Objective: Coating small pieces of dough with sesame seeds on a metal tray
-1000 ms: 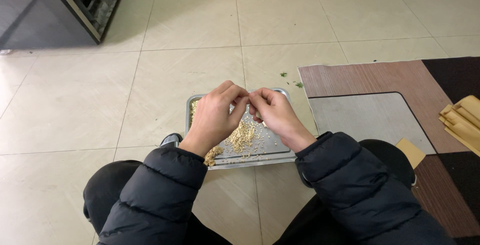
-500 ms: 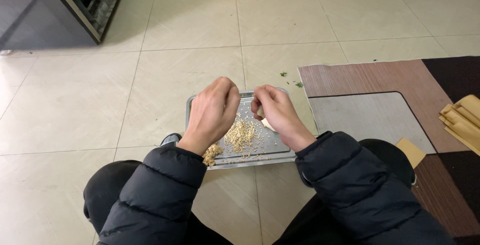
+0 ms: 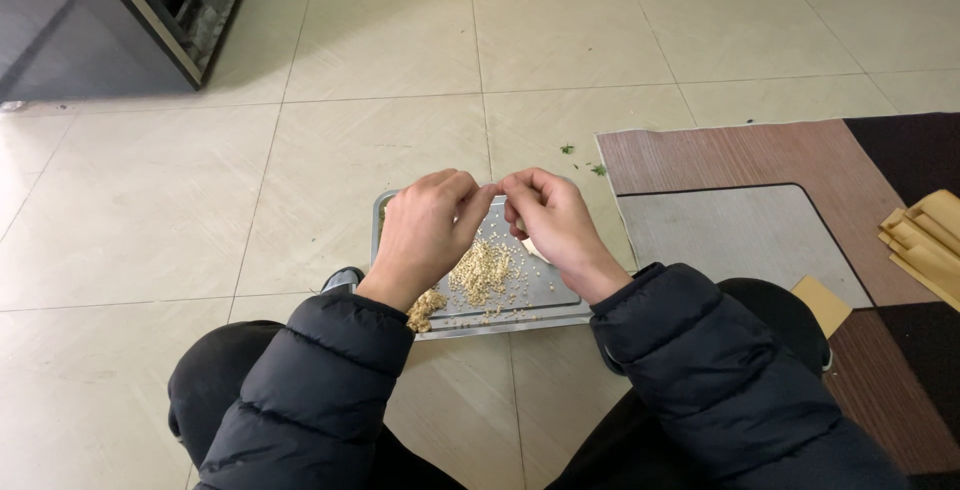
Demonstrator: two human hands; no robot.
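Tray (image 3: 560, 295): metal, rectangular, flat on the tiled floor between the knees; long axis left to right, short sides toward the mat and the open floor.
Grain (image 3: 483, 270): pale heap mid-tray, a smaller clump (image 3: 427, 308) at the near left corner.
Left hand (image 3: 420, 235): above the tray's left half, fingers curled, tips pinched together against the right hand's tips.
Right hand (image 3: 550, 225): above the tray's far right part, fingers bunched in a pinch; possibly a small pale piece held between both hands, too tiny to tell.
In the way: both hands hide the tray's far edge.
Around: brown and grey mat (image 3: 760, 220) just right of the tray; green bits (image 3: 583, 158) by its corner; tan cardboard pieces (image 3: 925, 240) at far right; dark cabinet (image 3: 120, 20) top left.
Surface: glossy beige floor tiles (image 3: 380, 40).
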